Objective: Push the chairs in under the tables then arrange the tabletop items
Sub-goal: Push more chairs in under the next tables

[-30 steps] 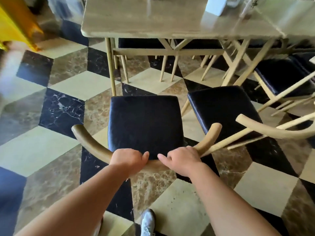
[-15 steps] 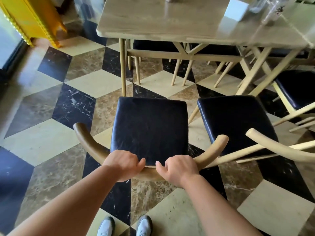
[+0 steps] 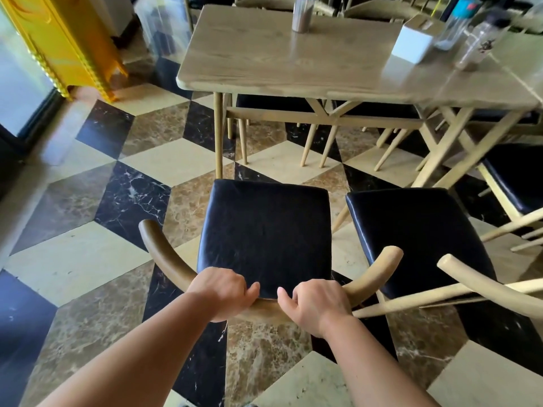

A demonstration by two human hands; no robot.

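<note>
A wooden chair with a black leather seat (image 3: 266,230) stands in front of me, facing a light wooden table (image 3: 282,66). My left hand (image 3: 221,292) and my right hand (image 3: 318,305) both grip its curved back rail, side by side. The seat's front edge lies short of the table's near edge. On the tabletop stand a brown shaker with a blue lid (image 3: 302,14), a white box (image 3: 414,39), a clear jar (image 3: 452,23) and a clear bottle (image 3: 477,44).
A second black-seated chair (image 3: 417,239) stands close on the right, its rail reaching toward mine. A third chair (image 3: 517,177) is at the far right. More chairs are tucked under the table's far side. A yellow cabinet (image 3: 61,39) stands at the back left on the checkered marble floor.
The view has tilted up, so more of the tabletop and its items shows. My hands keep the same grip on the rail, and the chair sits slightly nearer the table leg.
</note>
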